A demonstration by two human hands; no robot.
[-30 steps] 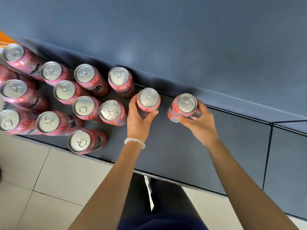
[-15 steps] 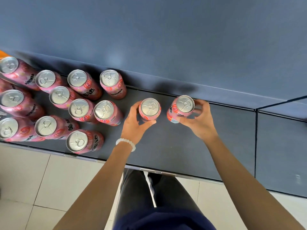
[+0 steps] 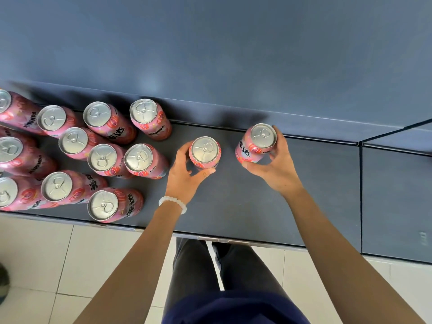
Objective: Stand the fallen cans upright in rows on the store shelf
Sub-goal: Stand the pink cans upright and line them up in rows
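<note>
On the dark grey shelf (image 3: 257, 206) two pink Mirinda cans stand upright apart from the rest. My left hand (image 3: 184, 176), with a white bead bracelet at the wrist, wraps the middle can (image 3: 205, 151) from its left and front. My right hand (image 3: 278, 164) grips the right can (image 3: 259, 141) from its right side and front; that can tilts slightly left. Several more pink cans (image 3: 105, 157) stand upright in loose rows on the left part of the shelf.
The shelf's blue back panel (image 3: 233, 54) rises right behind the cans. A seam (image 3: 360, 195) divides this shelf from another section on the right. The shelf's front edge (image 3: 210, 237) runs above white floor tiles (image 3: 35, 265) and my legs.
Both hands with their cans have drifted slightly apart, the right can moving rightward away from the middle can. The view has shifted, so the left group sits lower and nearer.
</note>
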